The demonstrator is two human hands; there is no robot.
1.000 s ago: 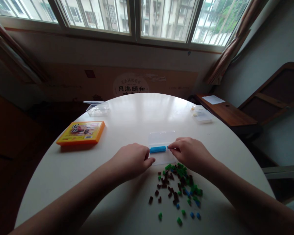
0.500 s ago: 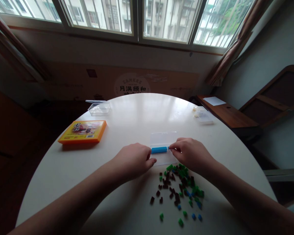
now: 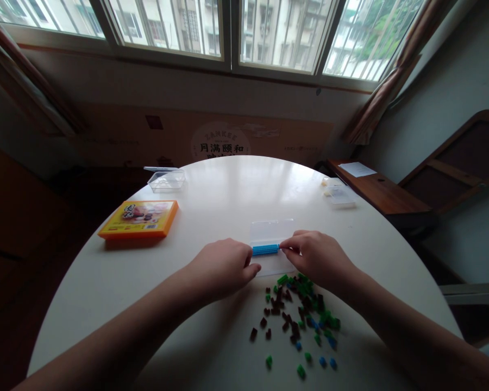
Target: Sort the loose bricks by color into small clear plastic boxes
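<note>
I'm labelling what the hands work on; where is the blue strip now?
In the head view, the blue strip is just right of centre, between the left hand and the right hand, beyond the loose bricks.

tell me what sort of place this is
Most likely a room in a home. Wide, grey-framed glass windows with upright bars run along the far wall, long pinkish-brown fabric curtains hang at either side, and a glossy white table with a rounded edge stands before them.
</note>
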